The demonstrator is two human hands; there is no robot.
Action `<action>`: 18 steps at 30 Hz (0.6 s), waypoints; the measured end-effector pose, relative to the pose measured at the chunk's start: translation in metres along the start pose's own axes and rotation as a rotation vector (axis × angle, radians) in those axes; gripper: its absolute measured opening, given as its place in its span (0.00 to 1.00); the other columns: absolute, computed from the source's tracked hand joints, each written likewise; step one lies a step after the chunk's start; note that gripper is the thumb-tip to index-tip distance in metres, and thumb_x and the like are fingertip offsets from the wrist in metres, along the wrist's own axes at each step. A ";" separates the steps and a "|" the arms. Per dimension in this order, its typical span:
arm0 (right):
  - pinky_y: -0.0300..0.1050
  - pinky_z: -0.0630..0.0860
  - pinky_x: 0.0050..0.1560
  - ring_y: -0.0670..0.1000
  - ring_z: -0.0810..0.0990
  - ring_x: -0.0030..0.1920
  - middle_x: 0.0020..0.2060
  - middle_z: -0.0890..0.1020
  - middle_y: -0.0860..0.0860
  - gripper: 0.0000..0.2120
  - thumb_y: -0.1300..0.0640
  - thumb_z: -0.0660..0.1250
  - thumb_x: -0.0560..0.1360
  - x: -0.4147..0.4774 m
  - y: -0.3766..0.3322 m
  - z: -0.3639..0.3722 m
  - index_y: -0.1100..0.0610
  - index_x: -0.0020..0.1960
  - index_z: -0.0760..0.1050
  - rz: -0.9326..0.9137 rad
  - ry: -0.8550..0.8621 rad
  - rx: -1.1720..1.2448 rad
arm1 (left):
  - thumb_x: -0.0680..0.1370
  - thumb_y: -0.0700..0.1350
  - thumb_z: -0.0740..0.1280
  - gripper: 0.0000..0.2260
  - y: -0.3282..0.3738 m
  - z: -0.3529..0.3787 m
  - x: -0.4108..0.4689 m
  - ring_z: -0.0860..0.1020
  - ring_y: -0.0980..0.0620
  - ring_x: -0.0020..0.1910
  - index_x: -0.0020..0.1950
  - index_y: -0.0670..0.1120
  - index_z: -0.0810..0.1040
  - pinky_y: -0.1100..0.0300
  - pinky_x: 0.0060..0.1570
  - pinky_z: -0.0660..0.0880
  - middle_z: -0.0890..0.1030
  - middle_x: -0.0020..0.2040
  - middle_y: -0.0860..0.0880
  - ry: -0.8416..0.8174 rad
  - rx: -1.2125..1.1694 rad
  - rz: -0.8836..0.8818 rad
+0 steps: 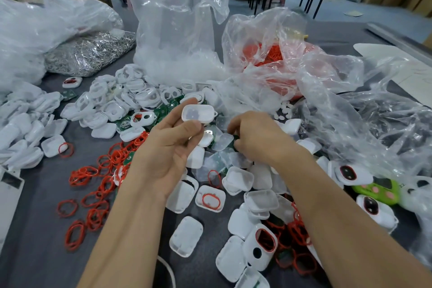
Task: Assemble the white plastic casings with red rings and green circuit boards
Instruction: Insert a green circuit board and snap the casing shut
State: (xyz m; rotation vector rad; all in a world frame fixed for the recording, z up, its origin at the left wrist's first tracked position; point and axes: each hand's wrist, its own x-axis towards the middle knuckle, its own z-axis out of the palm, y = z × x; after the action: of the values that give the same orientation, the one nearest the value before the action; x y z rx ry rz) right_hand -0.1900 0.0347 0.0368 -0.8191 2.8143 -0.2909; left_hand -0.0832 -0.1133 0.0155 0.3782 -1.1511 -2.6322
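The left hand [170, 145] pinches a white casing [198, 113] between thumb and fingertips, raised above the pile on the counter [39, 252]. Just beside it, the right hand [257, 138] curls down into loose casings; whether it grips anything I cannot tell. Red rings [93, 182] lie left of the left forearm.

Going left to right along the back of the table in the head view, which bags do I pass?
Big clear bag → silver bag of metal parts → tall clear bag → bag of red rings.
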 end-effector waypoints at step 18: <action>0.38 0.77 0.32 0.50 0.83 0.31 0.34 0.86 0.54 0.19 0.72 0.68 0.77 -0.063 0.033 -0.002 0.51 0.40 0.87 0.042 0.466 1.465 | 0.66 0.29 0.72 0.20 -0.019 0.019 -0.005 0.85 0.51 0.45 0.53 0.47 0.88 0.61 0.45 0.82 0.87 0.49 0.45 -0.194 0.252 -0.063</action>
State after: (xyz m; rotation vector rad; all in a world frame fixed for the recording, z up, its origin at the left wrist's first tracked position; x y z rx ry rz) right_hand -0.1549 0.0964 0.0389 -0.2895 1.9557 -2.2977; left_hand -0.0870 -0.0865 0.0144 0.2094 -1.5641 -2.6290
